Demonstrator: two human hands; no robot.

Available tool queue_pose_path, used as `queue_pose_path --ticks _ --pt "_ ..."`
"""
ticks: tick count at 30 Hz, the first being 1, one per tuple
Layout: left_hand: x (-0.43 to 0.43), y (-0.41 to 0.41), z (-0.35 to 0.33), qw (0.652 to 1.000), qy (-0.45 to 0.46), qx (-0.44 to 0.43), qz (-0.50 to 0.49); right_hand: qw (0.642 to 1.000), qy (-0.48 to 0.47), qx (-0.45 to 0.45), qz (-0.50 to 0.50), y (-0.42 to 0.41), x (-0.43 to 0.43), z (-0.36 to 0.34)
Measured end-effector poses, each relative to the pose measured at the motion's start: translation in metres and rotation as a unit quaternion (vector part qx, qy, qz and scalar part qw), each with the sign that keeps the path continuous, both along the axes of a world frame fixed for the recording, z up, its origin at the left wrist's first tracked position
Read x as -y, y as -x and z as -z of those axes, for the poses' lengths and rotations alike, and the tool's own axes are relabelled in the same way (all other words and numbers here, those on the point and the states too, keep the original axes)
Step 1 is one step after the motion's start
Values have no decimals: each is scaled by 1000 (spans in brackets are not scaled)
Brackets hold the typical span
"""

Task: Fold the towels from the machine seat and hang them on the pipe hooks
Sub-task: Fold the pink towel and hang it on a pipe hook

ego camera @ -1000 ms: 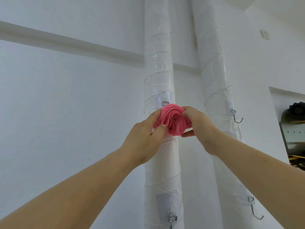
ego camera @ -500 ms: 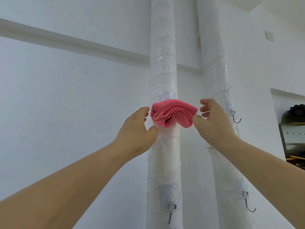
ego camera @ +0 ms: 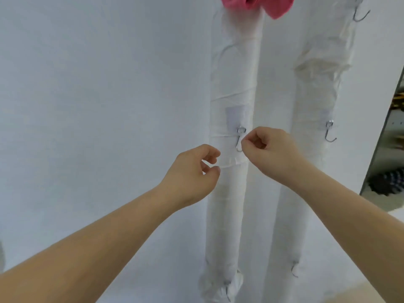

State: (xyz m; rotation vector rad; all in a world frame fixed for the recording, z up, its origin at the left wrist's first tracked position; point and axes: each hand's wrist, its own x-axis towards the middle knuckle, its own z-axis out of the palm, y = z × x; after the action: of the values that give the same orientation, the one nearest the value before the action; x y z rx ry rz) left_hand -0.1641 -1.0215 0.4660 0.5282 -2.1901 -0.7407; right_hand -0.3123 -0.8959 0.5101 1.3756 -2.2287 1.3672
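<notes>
A pink towel (ego camera: 277, 7) hangs bunched at the top edge of the view on the left white wrapped pipe (ego camera: 234, 84). Neither hand touches it. My left hand (ego camera: 192, 171) hovers in front of that pipe lower down, fingers loosely curled and holding nothing. My right hand (ego camera: 269, 152) is level with it, also loosely curled and holding nothing. Its thumb and forefinger are right beside a bare metal hook (ego camera: 239, 138) on the left pipe. Whether they touch the hook is unclear.
The right wrapped pipe (ego camera: 314, 95) carries bare hooks: an upper hook (ego camera: 360, 15), a middle hook (ego camera: 329, 133) and a low hook (ego camera: 294, 270). A shelf unit (ego camera: 393, 149) with dark items stands at the right edge. A white wall lies behind the pipes.
Both hands have let go of the pink towel and dropped down the pipe to the hook below. The view has tilted down, so the towel is now at the top edge.
</notes>
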Motion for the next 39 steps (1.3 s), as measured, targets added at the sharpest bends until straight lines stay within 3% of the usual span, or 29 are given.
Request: queue_pose_path --ticks 7,16,21,30,35,39 --pt "-25 -60 159 988 -93 110 60 981 -126 148 24 -59 -41 152" --pt "-94 -166 310 939 -150 245 189 916 -195 320 141 -201 -138 317" --pt "-177 -216 371 891 -180 312 277 876 -246 357 214 -278 -233 359" --pt "-362 -273 427 791 -170 414 417 804 -185 416 383 -401 -453 402" --pt "-482 -308 443 770 -189 432 430 751 -138 475 437 -465 -577 421" --pt "-574 -339 451 751 -221 449 431 734 -119 487 458 -502 -661 437"
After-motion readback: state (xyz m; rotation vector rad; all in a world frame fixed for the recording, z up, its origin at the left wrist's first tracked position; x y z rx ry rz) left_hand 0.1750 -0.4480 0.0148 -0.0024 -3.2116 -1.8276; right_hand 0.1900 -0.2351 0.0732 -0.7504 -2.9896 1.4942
